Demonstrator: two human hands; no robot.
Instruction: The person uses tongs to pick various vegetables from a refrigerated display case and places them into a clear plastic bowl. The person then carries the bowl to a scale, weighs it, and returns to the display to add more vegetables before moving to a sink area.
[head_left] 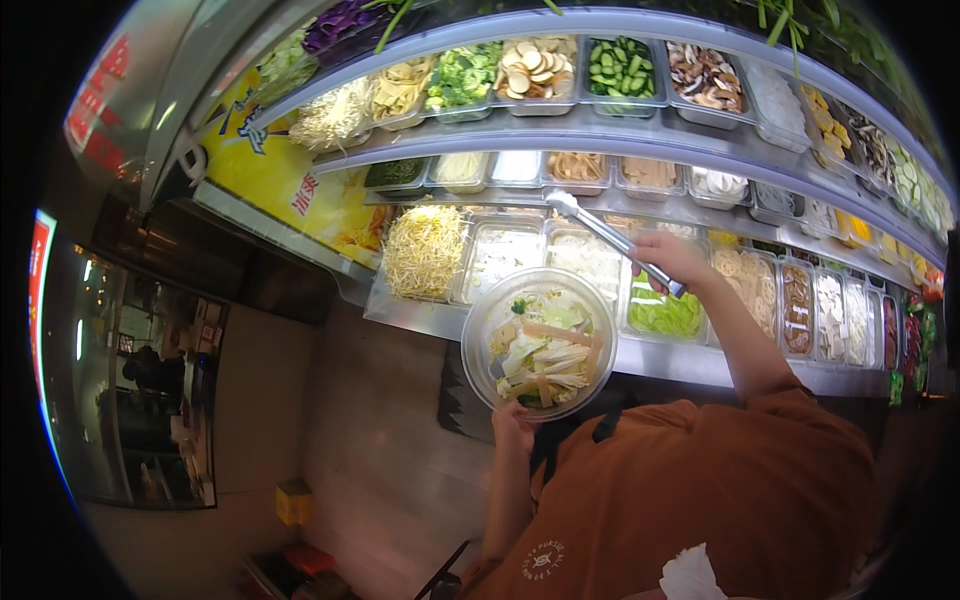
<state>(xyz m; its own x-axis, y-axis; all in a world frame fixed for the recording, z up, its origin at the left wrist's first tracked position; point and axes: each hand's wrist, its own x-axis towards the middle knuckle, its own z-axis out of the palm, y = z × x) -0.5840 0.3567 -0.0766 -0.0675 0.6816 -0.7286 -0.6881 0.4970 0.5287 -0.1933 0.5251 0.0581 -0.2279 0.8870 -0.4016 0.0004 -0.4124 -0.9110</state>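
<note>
On the brown shirt (700,480) is a small, round white print. The left hand (513,426) grips the near rim of a clear round bowl (477,372), held in front of the body; inside lie broccoli, pale leaves, thin white stems and flat tan strips. The bowl overlaps the steel counter edge (408,318) in view, with brown floor (365,420) to its left. Farther on, the right hand (672,258) is closed around metal tongs (610,236), which point toward the lit shelves (480,138). Beyond, left, a yellow panel (262,182) bears red and dark characters
</note>
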